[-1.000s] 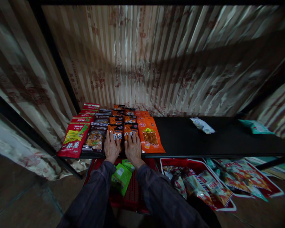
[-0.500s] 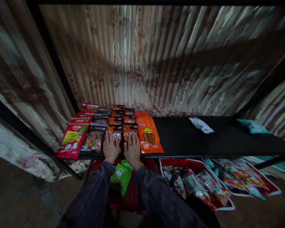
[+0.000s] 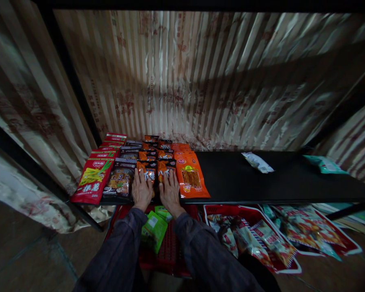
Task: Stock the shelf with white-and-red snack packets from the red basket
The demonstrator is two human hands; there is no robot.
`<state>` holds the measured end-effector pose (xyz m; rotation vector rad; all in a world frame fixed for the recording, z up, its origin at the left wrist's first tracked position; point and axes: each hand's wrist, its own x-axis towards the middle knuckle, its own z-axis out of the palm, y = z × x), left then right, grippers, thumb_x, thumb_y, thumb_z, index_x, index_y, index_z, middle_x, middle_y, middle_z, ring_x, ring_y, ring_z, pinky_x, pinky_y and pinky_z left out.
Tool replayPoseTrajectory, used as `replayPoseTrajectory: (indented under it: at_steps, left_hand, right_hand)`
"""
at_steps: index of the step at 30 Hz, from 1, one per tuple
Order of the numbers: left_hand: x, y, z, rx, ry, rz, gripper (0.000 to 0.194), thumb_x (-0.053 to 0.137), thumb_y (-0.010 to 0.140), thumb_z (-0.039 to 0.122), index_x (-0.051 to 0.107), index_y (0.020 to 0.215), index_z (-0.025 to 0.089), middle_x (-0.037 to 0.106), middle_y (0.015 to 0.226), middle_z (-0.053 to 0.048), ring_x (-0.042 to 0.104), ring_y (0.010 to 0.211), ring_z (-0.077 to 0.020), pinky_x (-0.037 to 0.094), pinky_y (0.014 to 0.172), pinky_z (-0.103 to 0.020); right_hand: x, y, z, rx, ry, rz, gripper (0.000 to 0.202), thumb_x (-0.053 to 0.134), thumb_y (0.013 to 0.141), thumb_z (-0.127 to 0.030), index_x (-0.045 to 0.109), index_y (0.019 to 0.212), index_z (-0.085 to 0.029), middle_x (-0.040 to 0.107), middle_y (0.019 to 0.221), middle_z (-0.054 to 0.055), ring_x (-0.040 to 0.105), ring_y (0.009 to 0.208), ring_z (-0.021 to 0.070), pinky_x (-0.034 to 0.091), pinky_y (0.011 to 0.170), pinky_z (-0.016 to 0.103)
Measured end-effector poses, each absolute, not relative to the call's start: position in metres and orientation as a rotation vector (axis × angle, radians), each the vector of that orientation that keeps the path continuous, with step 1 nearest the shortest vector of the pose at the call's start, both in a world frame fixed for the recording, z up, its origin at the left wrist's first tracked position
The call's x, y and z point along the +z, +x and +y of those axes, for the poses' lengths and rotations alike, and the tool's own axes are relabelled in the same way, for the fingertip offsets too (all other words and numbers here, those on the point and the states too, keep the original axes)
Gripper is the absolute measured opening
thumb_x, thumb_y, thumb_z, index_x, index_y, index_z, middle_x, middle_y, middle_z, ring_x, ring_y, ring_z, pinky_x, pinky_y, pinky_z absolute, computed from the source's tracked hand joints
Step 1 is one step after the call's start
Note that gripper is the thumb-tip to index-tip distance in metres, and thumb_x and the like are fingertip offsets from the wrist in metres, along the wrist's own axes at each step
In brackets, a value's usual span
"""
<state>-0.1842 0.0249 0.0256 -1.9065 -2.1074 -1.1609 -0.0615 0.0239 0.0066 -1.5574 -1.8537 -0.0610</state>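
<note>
My left hand [image 3: 142, 190] lies flat with its fingers stretched over a black-and-orange snack bag [image 3: 150, 168] at the shelf's front. Beside it, my right hand [image 3: 170, 192] rests the same way on a second black-and-orange snack bag [image 3: 165, 165]. Both palms cover the lower parts of these bags. To the left stand a dark potato-chip bag [image 3: 121, 178] and a red snack bag [image 3: 93, 178], each heading a row running back. An orange bag of brown sticks [image 3: 192, 175] fronts the row on the right.
The black shelf [image 3: 228, 182] also bears a white packet [image 3: 258, 161] and a teal packet [image 3: 325, 164]. Below are a red basket with green packets [image 3: 154, 231] and red-and-white baskets [image 3: 295, 267] of snack bags. Striped curtain [image 3: 176, 81] hangs behind; a black post [image 3: 74, 77] stands left.
The view has shifted very slightly. Both hands stay on the same two black-and-orange bags, and the bags keep their places.
</note>
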Motion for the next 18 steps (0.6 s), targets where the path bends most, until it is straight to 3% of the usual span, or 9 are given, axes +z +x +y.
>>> replayPoseTrajectory:
  at_steps: [18]
  left_hand:
    - [0.029,-0.175,0.020,-1.242,-1.903,-1.934,0.049,0.038,0.087,0.027,0.041,0.131,0.006,0.031,0.144,-0.023,0.024,0.136,-0.0309,0.030,0.105,-0.050]
  right_hand:
    - [0.022,-0.063,0.017,-0.035,-1.488,-1.902,0.048,0.038,0.089,-0.024,0.041,0.135,-0.012,0.024,0.149,0.017,0.014,0.140,0.0291,0.026,0.107,0.048]
